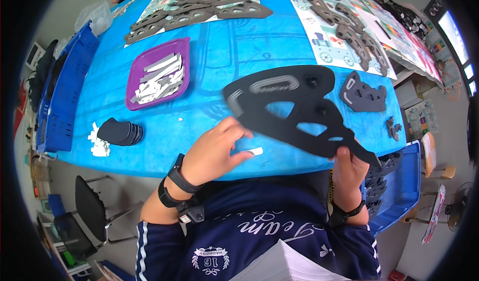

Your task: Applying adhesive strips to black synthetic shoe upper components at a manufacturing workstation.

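My right hand (349,168) grips a large flat black panel (309,114) by its narrow lower end, with the thumb on its face. The panel is tilted above the table and has several cut-out holes, two dark round knobs and a pale grey curved strip along one slot. My left hand (214,146) is beside the panel's left lower edge, thumb and fingers apart. Close to its thumb tip is a small white strip (256,151); whether they touch I cannot tell.
A blue-covered table (214,76) bears a purple tray (187,76) of white and grey strips, a stack of black pieces (119,132), and a smaller black panel (363,92). More dark panels (199,11) lie farther back. Blue crates (406,191) flank me; a chair (90,206) stands left.
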{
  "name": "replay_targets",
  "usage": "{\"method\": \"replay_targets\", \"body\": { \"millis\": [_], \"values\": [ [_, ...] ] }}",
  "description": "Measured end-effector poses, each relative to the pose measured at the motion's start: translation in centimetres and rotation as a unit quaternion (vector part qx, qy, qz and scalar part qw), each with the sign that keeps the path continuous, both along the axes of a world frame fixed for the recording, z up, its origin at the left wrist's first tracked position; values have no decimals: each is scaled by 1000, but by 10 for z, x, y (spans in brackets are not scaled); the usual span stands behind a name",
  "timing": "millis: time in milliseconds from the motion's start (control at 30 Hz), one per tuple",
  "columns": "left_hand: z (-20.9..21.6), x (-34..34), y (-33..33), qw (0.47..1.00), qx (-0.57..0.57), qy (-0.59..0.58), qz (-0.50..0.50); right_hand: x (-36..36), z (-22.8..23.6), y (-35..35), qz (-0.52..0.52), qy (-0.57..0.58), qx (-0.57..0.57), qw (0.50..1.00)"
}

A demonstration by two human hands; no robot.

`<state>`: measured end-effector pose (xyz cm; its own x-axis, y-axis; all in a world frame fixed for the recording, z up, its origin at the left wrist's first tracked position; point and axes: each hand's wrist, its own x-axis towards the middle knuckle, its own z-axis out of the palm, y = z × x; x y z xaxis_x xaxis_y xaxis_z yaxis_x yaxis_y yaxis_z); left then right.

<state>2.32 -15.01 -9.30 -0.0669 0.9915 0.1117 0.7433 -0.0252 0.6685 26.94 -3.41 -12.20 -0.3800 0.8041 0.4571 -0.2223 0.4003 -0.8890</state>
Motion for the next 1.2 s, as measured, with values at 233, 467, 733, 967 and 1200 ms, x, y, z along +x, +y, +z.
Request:
{"method": "replay_targets", "body": {
  "millis": [233, 467, 733, 967, 1200],
  "values": [
    [14, 1, -21, 991, 80, -62, -89, -42, 30, -14, 192, -146, 93, 966],
    [-8, -1, -35, 998, 58, 33, 5, -68, 8, 1, 196, -282, 153, 927],
    [-34, -4, -31, 999, 31, -1, -15, -71, -1, 5, 205, -333, 149, 908],
    [-35, -3, -27, 993, -22, -104, 45, -75, 0, 6, 198, -360, 178, 894],
    [-28, -1, -17, 997, -7, -71, 18, -73, -1, 7, 213, -369, 200, 882]
  ]
}}
